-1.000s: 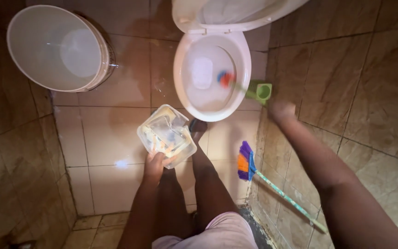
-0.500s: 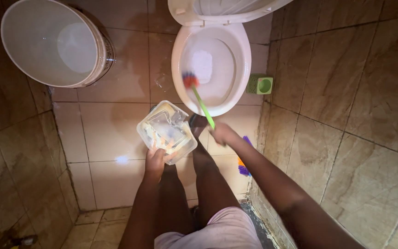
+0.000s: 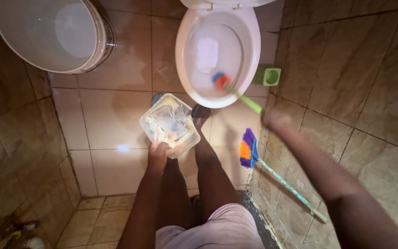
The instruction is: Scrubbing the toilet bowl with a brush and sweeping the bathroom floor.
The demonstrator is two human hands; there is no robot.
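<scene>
1. Right hand, blurred, is closed on the green plastic-handled toilet brush; its long axis slants up-left, its red-and-blue bristle head inside the white ceramic toilet bowl
2. Left hand grips a clear square plastic tub beneath, just short of the bowl's near rim

Head view, steeply downward, seemingly standing height.

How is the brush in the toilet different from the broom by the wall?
The toilet brush is in the right hand, its head down in the toilet bowl; the broom leans untouched against the wall. The brush's handle is plain green; the broom's is longer and patterned. Both have colourful bristles.
</scene>
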